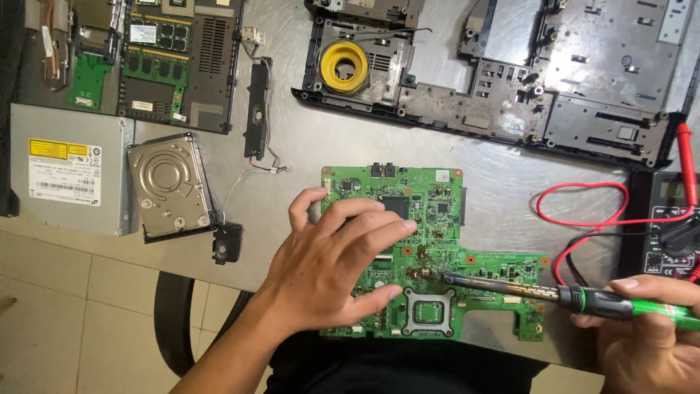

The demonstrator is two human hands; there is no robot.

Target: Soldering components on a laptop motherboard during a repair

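Right hand (649, 328) wrapped around green-handled soldering iron (583, 298), tip touching green rectangular circuit board (437, 248) at grey metal table's (306, 146) near edge | left hand (332, 255) flat, fingers spread, pressing board | far edge: black plastic laptop shell (510, 102) holding yellow tape roll (345, 66)

On the left edge of my metal table (306, 146) sits the grey optical drive (69, 168), and it carries two labels — a small yellow strip (57, 148) near its far left corner, and below it a larger white rectangular sticker (64, 182) with dark print and barcode bars. At the far left corner, a white label (143, 33) lies on the open laptop's green memory card. My green board (437, 248) has a tiny white sticker (442, 176) at its far edge. At the right edge, the black multimeter's greyish screen (671, 190) shows (partly cut off).
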